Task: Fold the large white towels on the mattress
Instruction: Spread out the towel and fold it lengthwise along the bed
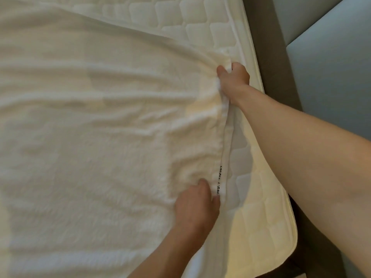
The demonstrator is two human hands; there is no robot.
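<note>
A large white towel (90,137) lies spread and wrinkled over the quilted mattress (259,217), covering most of the view. Its right hem, with black printed lettering, runs down the frame near the mattress edge. My right hand (233,79) grips the far corner of that hem, bunching the cloth so folds fan out from it. My left hand (197,205) pinches the same hem nearer to me, beside the lettering. The hem is stretched between my two hands.
The mattress edge and its rounded corner (291,237) lie just right of the towel. Beyond it is a dark bed frame strip (269,47) and a pale grey-blue surface (331,67) at the right.
</note>
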